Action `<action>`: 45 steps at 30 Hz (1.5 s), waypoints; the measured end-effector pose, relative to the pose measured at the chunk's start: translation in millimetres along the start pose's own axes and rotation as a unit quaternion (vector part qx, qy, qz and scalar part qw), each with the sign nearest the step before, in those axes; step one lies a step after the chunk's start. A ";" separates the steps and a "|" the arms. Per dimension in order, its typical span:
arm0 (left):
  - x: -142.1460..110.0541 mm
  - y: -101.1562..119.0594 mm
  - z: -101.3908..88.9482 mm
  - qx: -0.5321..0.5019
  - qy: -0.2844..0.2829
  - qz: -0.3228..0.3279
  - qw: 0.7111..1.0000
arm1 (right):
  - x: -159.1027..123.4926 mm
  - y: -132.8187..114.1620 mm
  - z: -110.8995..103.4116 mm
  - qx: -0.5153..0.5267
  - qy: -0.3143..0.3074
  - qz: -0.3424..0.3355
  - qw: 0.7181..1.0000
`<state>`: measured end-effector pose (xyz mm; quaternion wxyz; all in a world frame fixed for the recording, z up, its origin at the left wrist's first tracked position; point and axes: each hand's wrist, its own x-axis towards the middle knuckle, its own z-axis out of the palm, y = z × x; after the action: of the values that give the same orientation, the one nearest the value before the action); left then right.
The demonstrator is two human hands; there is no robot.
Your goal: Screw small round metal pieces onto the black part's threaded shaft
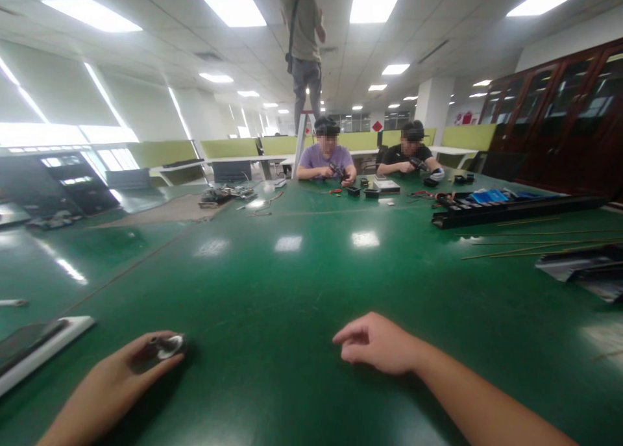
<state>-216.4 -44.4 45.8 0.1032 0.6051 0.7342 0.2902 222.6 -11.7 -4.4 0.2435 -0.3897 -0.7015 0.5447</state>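
Note:
My left hand [114, 374] is closed around a small round silver-and-dark part [170, 347], low at the left over the green table [263, 284]. A pale disc-like face shows on that part, but its exact kind is too blurred to name. Further right, my right hand [377, 345] hovers over or rests on the tabletop. Its index finger points left, the thumb is a little apart from it, and nothing shows between them.
A white-edged panel [48, 352] lies at the near left. Along the right are a long black tray [516, 210], thin rods [520, 248] and metal channel pieces [584, 271]. Two people [327, 160] sit across the table handling dark parts; another person [306, 43] stands on a ladder behind.

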 end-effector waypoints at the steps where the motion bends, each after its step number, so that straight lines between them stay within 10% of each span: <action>1: 3.4 12.2 9.6 -0.016 -0.051 0.007 0.999 | 0.7 0.8 0.7 0.006 0.007 0.000 1.000; 8: -18.1 144.6 86.4 0.013 -0.179 0.321 0.930 | 2.7 2.1 3.4 0.082 0.083 -0.010 0.993; 12: -33.8 174.8 118.8 0.009 -0.204 0.385 0.900 | 2.5 0.7 1.2 0.074 0.056 -0.025 0.995; 27: -47.3 165.8 132.5 -0.015 -0.139 0.366 0.920 | -4.7 -12.7 4.6 -0.136 0.076 -0.117 0.981; 40: -50.2 162.3 138.1 -0.008 -0.085 0.426 0.901 | -2.7 -1.4 5.5 -0.076 0.033 -0.021 0.996; 45: -19.2 134.2 102.4 0.012 -0.111 0.380 0.918 | -2.3 -1.0 -0.3 -0.157 0.066 -0.062 0.983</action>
<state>-49.0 -18.5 33.0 0.0590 0.8679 0.4363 0.2299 223.9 -13.4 -3.2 0.2588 -0.4140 -0.7834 0.3846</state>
